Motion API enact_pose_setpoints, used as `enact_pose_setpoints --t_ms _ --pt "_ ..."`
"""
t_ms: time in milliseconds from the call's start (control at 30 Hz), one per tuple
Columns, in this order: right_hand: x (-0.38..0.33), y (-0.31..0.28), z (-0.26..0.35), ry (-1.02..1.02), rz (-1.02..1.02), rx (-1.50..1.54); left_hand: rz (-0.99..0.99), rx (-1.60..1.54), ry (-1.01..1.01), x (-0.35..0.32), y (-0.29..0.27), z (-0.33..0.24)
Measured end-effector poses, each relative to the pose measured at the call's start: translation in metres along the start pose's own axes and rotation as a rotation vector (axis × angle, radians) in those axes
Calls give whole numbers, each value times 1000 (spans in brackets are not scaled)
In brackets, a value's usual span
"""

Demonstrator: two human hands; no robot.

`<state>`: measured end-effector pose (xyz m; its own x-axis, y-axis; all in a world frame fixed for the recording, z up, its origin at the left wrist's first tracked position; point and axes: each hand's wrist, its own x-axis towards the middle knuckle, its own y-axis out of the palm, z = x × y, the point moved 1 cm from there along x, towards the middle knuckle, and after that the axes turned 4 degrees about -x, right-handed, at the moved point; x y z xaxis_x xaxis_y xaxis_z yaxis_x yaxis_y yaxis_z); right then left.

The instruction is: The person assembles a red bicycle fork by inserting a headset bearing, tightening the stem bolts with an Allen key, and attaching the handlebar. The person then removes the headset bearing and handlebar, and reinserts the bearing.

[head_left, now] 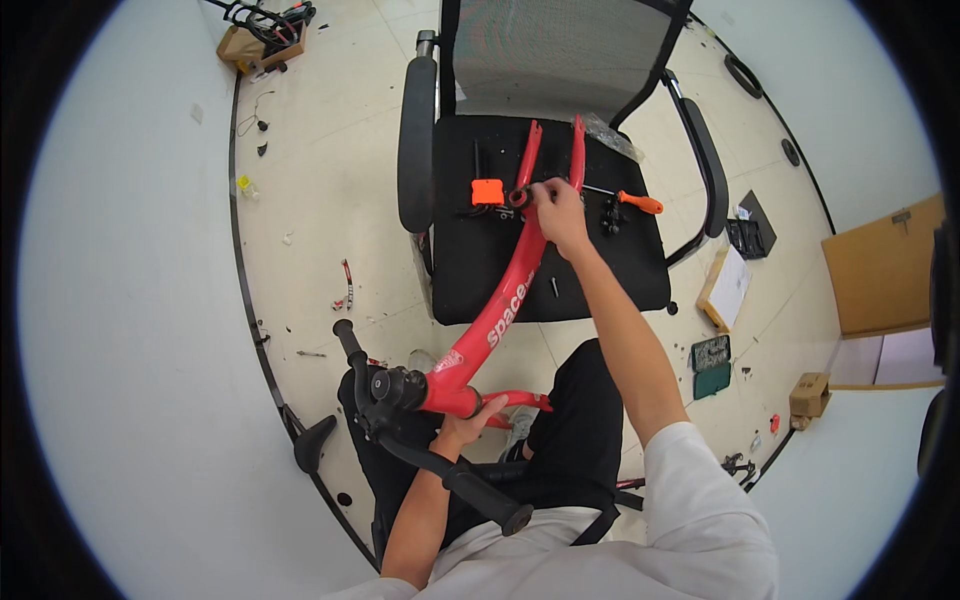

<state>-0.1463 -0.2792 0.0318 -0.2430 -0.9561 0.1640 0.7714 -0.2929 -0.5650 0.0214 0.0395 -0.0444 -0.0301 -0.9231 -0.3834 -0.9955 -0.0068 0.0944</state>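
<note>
A red bicycle frame [513, 275] slants from my lap up onto the black seat of an office chair [465, 270]. Black handlebars [440, 465] are fitted at its near end, beside the red fork [522, 398]. My left hand [467, 427] is closed around the frame's underside by the head tube. At the bottom bracket shell [521, 198], my right hand [558, 212] has its fingers bent against the frame; any small part under them is hidden. An orange-handled screwdriver [640, 203] and an orange block-shaped thing [487, 192] lie either side of the frame.
Black small parts [612, 213] and a bolt [555, 287] lie on the seat. Armrests [417, 145] flank it. On the floor are a bicycle saddle [315, 443], a green tool case [711, 380], a cardboard box [810, 395] and scattered bits. A white wall [130, 300] stands left.
</note>
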Motion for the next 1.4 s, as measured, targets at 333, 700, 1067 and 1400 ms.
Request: enact_pose_setpoints --t_ms 333,700,1067,1400 --pt "35 -40 14 523 48 1257 12 86 33 -2 0 -8" --pt "59 -14 27 410 -78 1492 64 73 29 -3 0 -23" --pt "52 -8 20 305 -25 1545 111 134 103 0 -2 -4" --pt "57 -10 12 322 -97 1513 73 119 108 -2 0 -24"
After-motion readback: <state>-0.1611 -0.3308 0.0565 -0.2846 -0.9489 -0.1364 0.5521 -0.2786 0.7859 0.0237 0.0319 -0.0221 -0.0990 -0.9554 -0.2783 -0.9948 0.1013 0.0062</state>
